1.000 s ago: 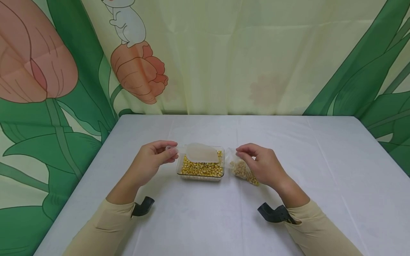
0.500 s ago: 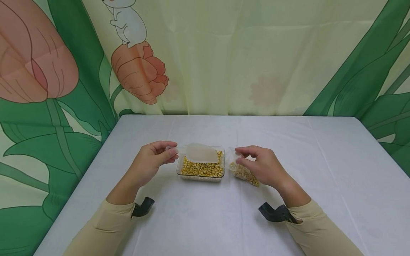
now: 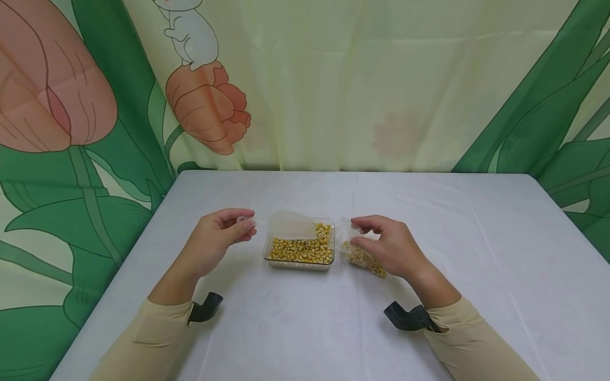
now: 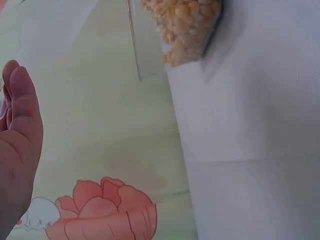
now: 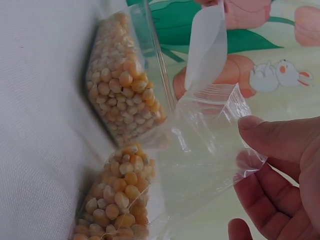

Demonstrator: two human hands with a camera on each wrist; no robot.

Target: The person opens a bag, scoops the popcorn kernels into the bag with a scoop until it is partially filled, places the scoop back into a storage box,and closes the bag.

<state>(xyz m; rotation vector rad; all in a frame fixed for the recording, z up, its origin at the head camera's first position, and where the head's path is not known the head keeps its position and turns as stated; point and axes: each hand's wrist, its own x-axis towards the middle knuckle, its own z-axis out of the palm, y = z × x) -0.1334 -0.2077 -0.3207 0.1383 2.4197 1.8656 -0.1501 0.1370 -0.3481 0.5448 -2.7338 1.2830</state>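
Observation:
In the head view my left hand (image 3: 214, 238) pinches the handle end of a translucent white scoop (image 3: 293, 225). The scoop's blade hangs over the far left part of a clear rectangular container (image 3: 297, 265), which holds yellow corn kernels (image 3: 305, 253). Just right of the container, my right hand (image 3: 393, 244) grips the upper edge of a clear zip-lock bag (image 5: 195, 135). Thumb and fingers are parted at the bag's mouth. More corn kernels (image 5: 120, 192) fill the bag's bottom, which rests on the table. The left wrist view shows only part of my left hand (image 4: 20, 130).
A white cloth covers the table (image 3: 305, 328). Behind it hangs a curtain (image 3: 381, 95) printed with flowers, leaves and a rabbit. Black wrist mounts (image 3: 207, 307) stick out from both sleeves.
My left hand has drawn the scoop a little to the left over the container. The right thumb and fingers have spread apart at the bag's mouth.

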